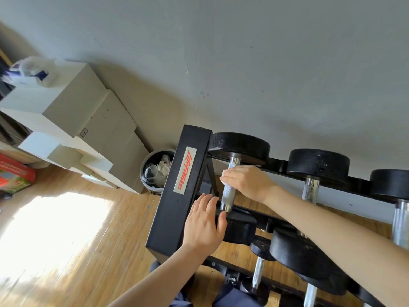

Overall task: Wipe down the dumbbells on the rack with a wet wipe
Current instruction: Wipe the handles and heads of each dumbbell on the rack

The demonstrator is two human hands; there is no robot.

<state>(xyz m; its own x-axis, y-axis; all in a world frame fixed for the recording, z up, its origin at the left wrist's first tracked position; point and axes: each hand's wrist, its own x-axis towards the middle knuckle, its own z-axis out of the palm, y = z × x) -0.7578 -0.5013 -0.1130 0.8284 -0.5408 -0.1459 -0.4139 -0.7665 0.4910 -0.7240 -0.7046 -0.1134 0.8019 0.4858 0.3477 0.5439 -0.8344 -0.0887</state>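
Two hands on the rack's end dumbbell [229, 191]. Right hand [247, 181] is curled over the knurled steel handle, pressing a white wipe [224, 173] against it; only a bit of the wipe shows past the fingertips, near the upper part of the handle. Left hand [204, 222] is flat, fingers straight and together, resting against the rack [177, 191] end post, thumb touching the dumbbell's near head; it holds nothing.

The dumbbell sits on the top tier, first slot next to the black end post with the red-lettered label. Far head rests on the back rail, near head on the front rail. Two more dumbbells [314, 173] sit to its right on the same tier, black round heads, chrome handles with visible spotting. Lower tier holds more dumbbells, partly hidden by the right forearm.

A bin [155, 171] with crumpled white wipes and a plastic liner stands on the wood floor just behind the post, against the wall. White boxes [66, 103] are stacked further left along the wall.
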